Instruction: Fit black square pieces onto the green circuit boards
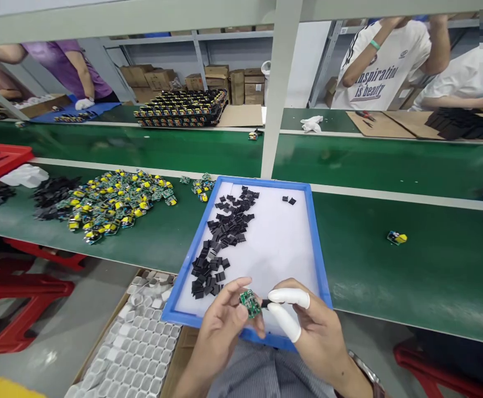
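Between the thumb and fingers of my left hand (227,316) is a small green circuit board (249,304), its component side facing up toward me. My right hand (313,323), with white finger cots on thumb and forefinger, pinches a small black piece (265,303) against the board's right edge. Whether the piece is seated on the board cannot be made out. Both hands are above the near end of a blue-rimmed white tray (321,265). Many flat black pieces (228,226) lie along the tray's left side, and a couple more (289,200) sit at its upper right.
Left of the tray lies a heap of circuit boards with yellow parts (117,199), beside dark pieces (54,193) and a red tray (0,160). One board (397,237) rests on the right. A box of white cups (129,337) stands below. Co-workers (390,66) are across the bench.
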### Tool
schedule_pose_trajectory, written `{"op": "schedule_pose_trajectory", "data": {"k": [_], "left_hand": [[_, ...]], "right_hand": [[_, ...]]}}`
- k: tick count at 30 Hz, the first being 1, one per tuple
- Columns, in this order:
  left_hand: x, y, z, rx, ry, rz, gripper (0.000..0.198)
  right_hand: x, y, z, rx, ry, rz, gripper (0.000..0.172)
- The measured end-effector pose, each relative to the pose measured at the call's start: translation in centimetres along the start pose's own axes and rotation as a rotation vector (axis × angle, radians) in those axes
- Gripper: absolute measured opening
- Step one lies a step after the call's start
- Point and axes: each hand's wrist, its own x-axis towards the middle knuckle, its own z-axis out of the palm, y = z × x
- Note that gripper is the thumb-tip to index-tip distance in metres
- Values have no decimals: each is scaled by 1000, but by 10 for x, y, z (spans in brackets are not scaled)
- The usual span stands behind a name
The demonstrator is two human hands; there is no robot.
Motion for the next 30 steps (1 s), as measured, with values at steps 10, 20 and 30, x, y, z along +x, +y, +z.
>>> {"op": "schedule_pose_trajectory", "data": {"k": [10,20,30], "left_hand": [[-5,5,3,149,-47,1,46],[-4,5,5,202,-38,62,45],[-4,0,6,221,-13,72,47]], "right_hand": [[2,-4,1,-79,-92,-65,40],[-1,-4,0,-73,-104,-87,45],[-3,-3,-8,-119,-187,-15,38]]}}
